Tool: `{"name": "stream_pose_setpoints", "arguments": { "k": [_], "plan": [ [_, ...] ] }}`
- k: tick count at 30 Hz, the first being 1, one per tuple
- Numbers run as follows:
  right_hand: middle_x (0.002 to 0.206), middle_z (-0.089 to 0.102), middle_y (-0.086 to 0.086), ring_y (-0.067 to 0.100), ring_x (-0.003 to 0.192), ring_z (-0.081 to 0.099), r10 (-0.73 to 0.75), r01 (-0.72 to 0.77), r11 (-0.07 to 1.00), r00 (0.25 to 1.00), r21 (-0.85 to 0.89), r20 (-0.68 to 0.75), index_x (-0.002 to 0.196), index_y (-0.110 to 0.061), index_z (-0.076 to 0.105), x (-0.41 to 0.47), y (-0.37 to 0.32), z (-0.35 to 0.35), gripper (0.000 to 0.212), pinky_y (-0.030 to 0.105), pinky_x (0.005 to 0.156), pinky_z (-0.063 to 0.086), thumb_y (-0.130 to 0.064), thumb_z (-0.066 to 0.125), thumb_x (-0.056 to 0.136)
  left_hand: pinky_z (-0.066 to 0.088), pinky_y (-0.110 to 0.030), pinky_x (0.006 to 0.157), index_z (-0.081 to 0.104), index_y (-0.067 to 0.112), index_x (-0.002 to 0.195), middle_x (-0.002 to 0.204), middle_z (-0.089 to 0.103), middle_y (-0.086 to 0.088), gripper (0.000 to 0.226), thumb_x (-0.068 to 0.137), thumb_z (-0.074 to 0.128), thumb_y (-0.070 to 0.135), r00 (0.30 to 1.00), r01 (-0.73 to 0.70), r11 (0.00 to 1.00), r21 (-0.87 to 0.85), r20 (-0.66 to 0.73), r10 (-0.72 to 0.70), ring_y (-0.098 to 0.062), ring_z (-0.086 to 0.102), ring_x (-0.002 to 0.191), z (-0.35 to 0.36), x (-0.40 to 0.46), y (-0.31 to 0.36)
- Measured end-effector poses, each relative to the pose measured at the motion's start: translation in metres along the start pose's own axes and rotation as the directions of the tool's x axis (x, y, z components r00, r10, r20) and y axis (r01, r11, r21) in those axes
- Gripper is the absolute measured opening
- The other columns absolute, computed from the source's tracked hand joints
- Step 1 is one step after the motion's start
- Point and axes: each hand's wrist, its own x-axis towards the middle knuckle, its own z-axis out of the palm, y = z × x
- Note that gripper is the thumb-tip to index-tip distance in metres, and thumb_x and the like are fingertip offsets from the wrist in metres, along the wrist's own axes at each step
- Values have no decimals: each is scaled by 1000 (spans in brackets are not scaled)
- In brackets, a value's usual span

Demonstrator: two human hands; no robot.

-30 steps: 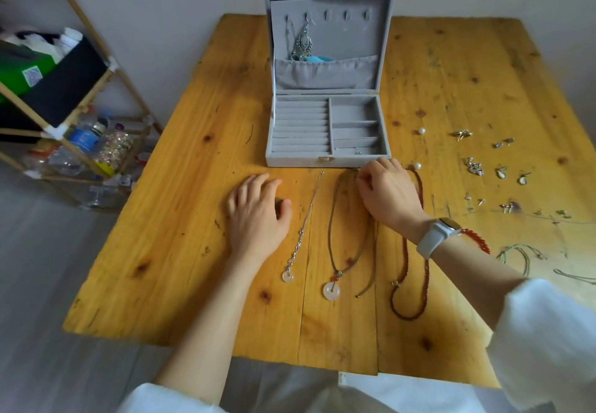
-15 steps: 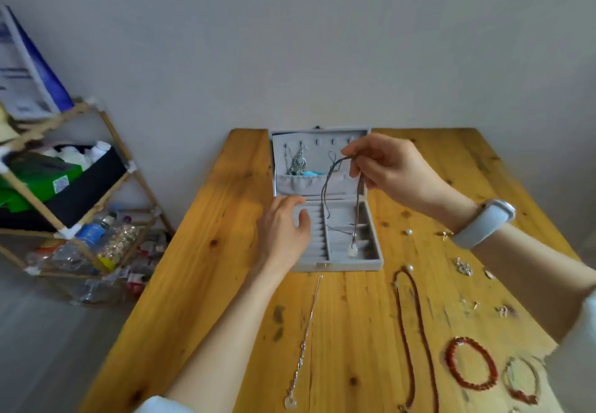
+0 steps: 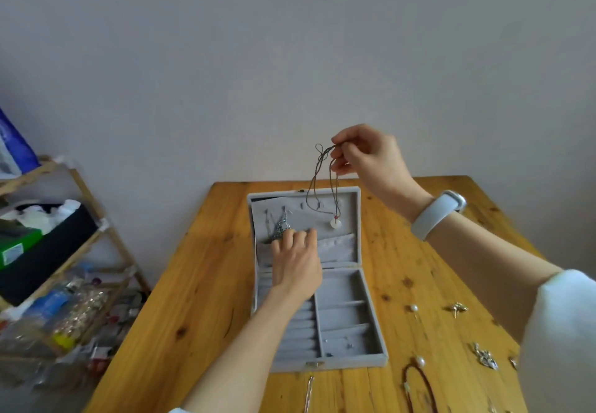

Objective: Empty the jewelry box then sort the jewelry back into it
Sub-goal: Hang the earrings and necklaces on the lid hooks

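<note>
1. Right hand (image 3: 367, 154), upper centre of frame, pinches the cord necklace (image 3: 322, 183); its pale pendant (round) dangles below the grip, before the jewelry box (image 3: 358, 287) lid.
2. Left hand (image 3: 296, 261) fingers lie straight on the lid pocket.

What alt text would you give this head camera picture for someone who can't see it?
A right hand pinches a cord necklace, its white pendant dangling before the open lid of a grey jewelry box on a wooden table. The left hand touches the lid's pocket; other jewelry lies beside the box.
</note>
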Motion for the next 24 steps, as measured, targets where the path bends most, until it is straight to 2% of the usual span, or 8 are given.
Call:
{"name": "stream_pose_setpoints", "arguments": {
  "k": [3, 8, 13, 15, 16, 19, 21, 24],
  "plan": [
    [71, 57, 6, 5, 52, 59, -13, 12, 999, 1000, 47, 11, 84, -7, 55, 8, 8, 5, 27, 21, 61, 55, 10, 34, 88, 28, -43, 92, 51, 15, 123, 125, 50, -6, 37, 87, 47, 25, 998, -43, 999, 12, -44, 43, -28, 36, 120, 8, 2, -5],
    [75, 59, 6, 5, 55, 62, 31, -33, 998, 999, 58, 33, 80, -14, 53, 11, 35, 15, 31, 20, 63, 56, 9, 35, 88, 32, -49, 92, 65, 16, 104, 122, 56, -5, 29, 80, 52, 26, 992, -75, 997, -28, -103, 71, -28, 42, 121, 14, -3, -11],
    [75, 60, 3, 2, 52, 60, 71, -71, 997, 997, -3, 33, 79, -18, 53, 4, 53, 20, 28, 17, 52, 51, 6, 41, 87, 40, -45, 81, 69, 21, 90, 100, 65, -2, 27, 66, 58, 27, 976, -95, 995, -14, -199, 90, -25, 54, 103, 18, -7, -15],
    [76, 62, 2, 2, 51, 58, 51, -49, 993, 999, -110, 11, 77, -22, 53, 0, 59, 18, 26, 18, 50, 48, 2, 46, 85, 43, -45, 78, 68, 20, 93, 97, 64, -3, 28, 66, 64, 25, 966, -119, 993, 10, -230, 118, -27, 56, 99, 20, -10, -18],
    [77, 63, 1, 4, 53, 57, 28, -28, 982, 1000, -184, 1, 78, -23, 54, -2, 62, 17, 24, 21, 53, 47, -1, 48, 85, 42, -45, 79, 68, 20, 94, 96, 63, -3, 30, 65, 68, 25, 962, -124, 992, 26, -243, 127, -27, 56, 99, 21, -11, -18],
    [81, 60, -6, 9, 62, 52, -59, 63, 904, 998, -422, 23, 86, -17, 62, -12, 73, 10, 12, 28, 64, 44, -8, 54, 86, 29, -41, 83, 68, 18, 97, 94, 63, -4, 32, 66, 70, 24, 949, -115, 993, 42, -290, 122, -26, 52, 99, 25, -12, -19],
    [88, 57, -4, 11, 69, 49, -110, 118, 811, 993, -573, 48, 91, -14, 66, -17, 81, 4, 12, 30, 66, 42, -12, 55, 87, 28, -41, 83, 69, 16, 98, 93, 64, -3, 28, 71, 63, 22, 931, -128, 992, -9, -346, 117, -24, 51, 100, 27, -13, -20],
    [89, 49, -7, 14, 77, 45, -83, 137, 704, 990, -697, 110, 94, -15, 68, -22, 90, -4, 16, 29, 65, 39, -13, 53, 90, 33, -37, 80, 67, 16, 95, 95, 63, -1, 26, 78, 49, 18, 886, -172, 975, -138, -455, 92, -22, 55, 94, 20, -12, -20]
  ]
}}
